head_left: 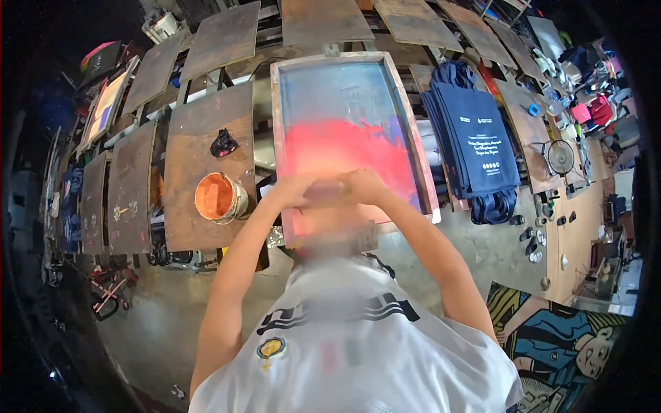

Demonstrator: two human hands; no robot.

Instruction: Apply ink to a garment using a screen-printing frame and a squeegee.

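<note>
A wooden-framed printing screen (277, 110) lies in front of me. Its mesh is blue at the far end and smeared with bright pink-red ink (330, 148) over the middle and near part. Low on the screen, my left hand (295, 191) and my right hand (365, 186) are closed side by side on a squeegee (326, 193). Blur covers the squeegee and the screen's near end, so its edge and my fingertips are hard to make out. Both forearms reach in from below, elbows spread.
A bucket of orange-red ink (219, 197) and a crumpled black cloth (224, 143) sit on the brown board (189, 155) to the left. Stacked navy tote bags (475, 144) lie right of the screen. A small fan (559, 157) stands farther right. More boards (224, 41) line the far side.
</note>
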